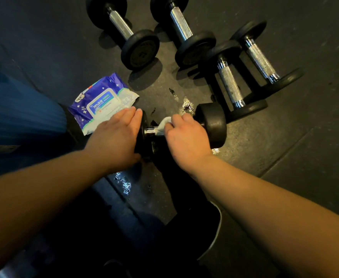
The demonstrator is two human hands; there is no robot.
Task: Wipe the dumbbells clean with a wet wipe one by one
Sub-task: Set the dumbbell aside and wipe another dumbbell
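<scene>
Now right hand point(184, 137) grips wet wipe point(163, 125) round the handle of heavy, rigid dumbbell point(211, 125); left hand point(116, 135) flat, fingers straight, steadying its end.

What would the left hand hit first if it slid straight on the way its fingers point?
Probably the wet wipe pack: the left hand rests on the dumbbell end, its fingertips already reaching the pack's near edge. Depth is unclear, so it might pass just above.

— Which dumbbell point(210, 125)?
— The nearest one, black ends, chrome bar, lying crosswise on the floor, a white wet wipe point(163, 124) wrapped on its bar. Four more point(184, 33) lie beyond.
</scene>
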